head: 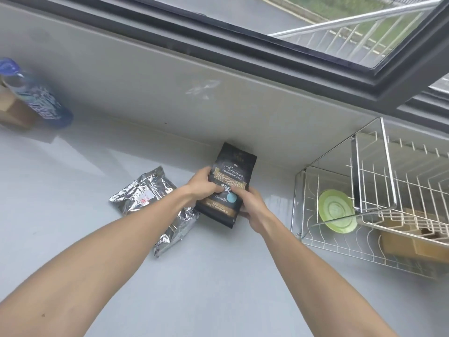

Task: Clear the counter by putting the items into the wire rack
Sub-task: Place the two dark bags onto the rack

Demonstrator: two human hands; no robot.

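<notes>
A black coffee bag (230, 171) with gold lettering stands near the back wall at the middle of the grey counter (218, 276). My left hand (202, 184) grips its left side and my right hand (252, 207) grips its lower right corner. Two crinkled silver foil pouches (150, 195) lie on the counter just left of the bag, partly under my left forearm. The wire rack (374, 190) stands at the right edge, with a green plate (336, 214) and brown cardboard boxes (413, 242) in its lower tier.
A blue-labelled bottle (36, 98) and a brown cardboard box (13, 110) stand at the far left of the counter. A dark-framed window (291, 32) runs above the back wall.
</notes>
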